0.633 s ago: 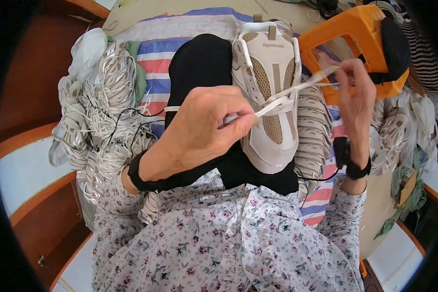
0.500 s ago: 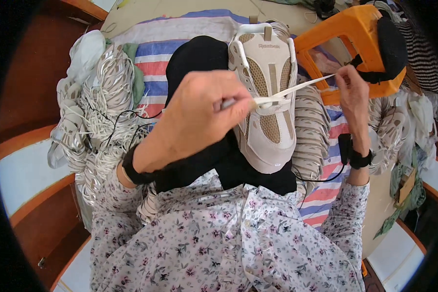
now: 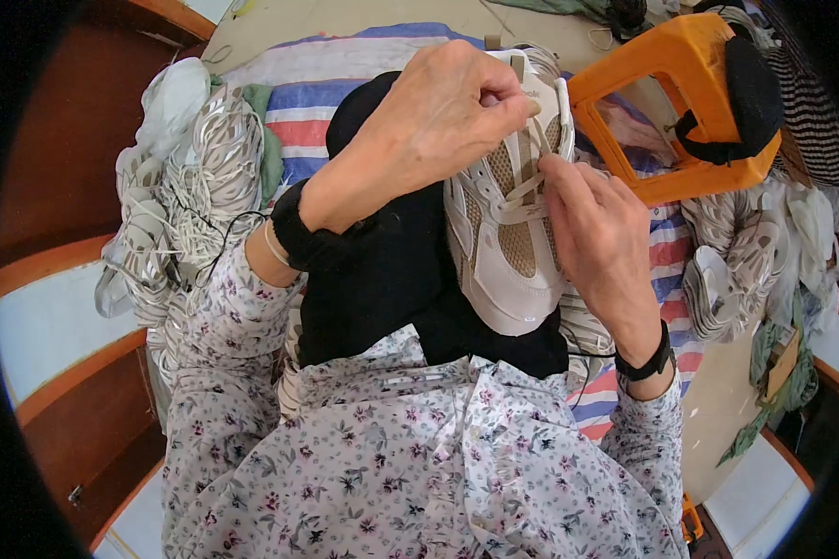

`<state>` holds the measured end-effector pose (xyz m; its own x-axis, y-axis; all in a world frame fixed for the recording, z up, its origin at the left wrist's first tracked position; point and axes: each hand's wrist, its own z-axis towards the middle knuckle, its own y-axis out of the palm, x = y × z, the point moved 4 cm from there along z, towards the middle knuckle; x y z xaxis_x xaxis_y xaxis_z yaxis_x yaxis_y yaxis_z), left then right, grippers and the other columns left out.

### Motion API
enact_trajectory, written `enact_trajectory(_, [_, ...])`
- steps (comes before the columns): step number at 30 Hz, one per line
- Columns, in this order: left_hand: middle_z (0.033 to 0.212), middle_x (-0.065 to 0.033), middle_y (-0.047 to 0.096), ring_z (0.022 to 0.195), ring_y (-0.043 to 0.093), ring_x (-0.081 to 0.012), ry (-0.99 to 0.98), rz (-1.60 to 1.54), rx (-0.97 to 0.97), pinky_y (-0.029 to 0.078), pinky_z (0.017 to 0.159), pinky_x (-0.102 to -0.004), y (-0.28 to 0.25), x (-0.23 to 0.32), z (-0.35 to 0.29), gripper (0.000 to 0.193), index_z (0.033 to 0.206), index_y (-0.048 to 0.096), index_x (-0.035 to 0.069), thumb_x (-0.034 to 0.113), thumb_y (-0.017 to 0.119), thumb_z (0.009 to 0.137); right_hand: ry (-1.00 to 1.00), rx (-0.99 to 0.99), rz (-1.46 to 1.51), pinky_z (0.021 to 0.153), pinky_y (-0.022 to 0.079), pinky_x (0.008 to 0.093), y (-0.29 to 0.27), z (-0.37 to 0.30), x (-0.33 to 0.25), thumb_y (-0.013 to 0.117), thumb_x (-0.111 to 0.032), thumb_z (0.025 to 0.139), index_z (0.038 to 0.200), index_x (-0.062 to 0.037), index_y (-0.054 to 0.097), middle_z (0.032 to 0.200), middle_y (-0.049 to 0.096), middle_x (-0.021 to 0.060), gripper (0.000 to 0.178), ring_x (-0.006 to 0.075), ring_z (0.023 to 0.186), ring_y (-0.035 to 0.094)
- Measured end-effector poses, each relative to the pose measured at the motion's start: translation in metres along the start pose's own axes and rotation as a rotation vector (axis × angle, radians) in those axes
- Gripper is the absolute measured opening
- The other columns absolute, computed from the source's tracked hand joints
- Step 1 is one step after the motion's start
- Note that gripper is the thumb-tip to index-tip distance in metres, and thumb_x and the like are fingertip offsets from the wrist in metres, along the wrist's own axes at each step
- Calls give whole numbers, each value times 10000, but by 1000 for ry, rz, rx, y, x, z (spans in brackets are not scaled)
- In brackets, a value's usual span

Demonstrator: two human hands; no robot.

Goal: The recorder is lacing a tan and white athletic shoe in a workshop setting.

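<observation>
A white and beige shoe upper (image 3: 511,300) lies over my black-clad lap, its toe toward me. Pale flat shoelace (image 3: 524,189) crosses its front opening and runs up toward my fingers. Over the upper's far part is my left hand (image 3: 449,116), thumb and forefinger pinched together on the lace. My right hand (image 3: 598,219) sits at the upper's right edge, its thumb and finger closed on the lace beside the eyelets. Part of the tongue is hidden behind my left fingers.
An orange plastic stool (image 3: 615,154) lies tipped on the right. Bundles of shoe uppers (image 3: 216,140) with loose laces are piled on the left, and more stacked uppers (image 3: 718,289) on the right. Beneath is a striped sheet (image 3: 298,135).
My left hand has moved up over the upper's far part. My right hand has come in from the right, and the lace that was stretched sideways is now slack across the upper.
</observation>
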<state>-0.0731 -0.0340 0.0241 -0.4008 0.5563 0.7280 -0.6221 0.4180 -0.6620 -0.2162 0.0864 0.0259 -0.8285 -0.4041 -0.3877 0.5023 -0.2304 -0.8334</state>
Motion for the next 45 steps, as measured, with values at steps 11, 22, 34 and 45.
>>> enact_trajectory(11, [608,34,507,545,428,-45,-117,-207,-40,321,469,-233,2,-15,-7,279,820,691,-7,245,623,920,154,-19,545,562,426,266,-1,14,-5,624,69,756,852,0,550,767,548,66,139,171,632,562])
enact_trajectory(22, [602,59,484,517,397,-24,-117,-253,-41,291,450,-208,-1,-14,-18,272,813,696,17,239,610,945,520,252,1699,895,472,335,-101,-10,92,516,-131,975,1382,25,436,1204,576,210,443,276,1174,547])
enact_trajectory(34, [578,76,452,502,364,-13,-121,-272,-18,253,444,-205,-8,-13,-32,246,810,691,32,211,607,955,384,185,-525,966,483,298,-326,-93,273,581,-109,963,1433,-27,445,1351,576,85,497,161,1186,573])
enact_trajectory(45, [675,82,551,611,389,-4,-286,-249,-53,282,521,-203,-10,-13,-59,235,828,699,15,201,627,952,333,-28,715,733,492,259,-9,-26,45,693,4,819,1015,-6,664,888,615,47,198,141,829,612])
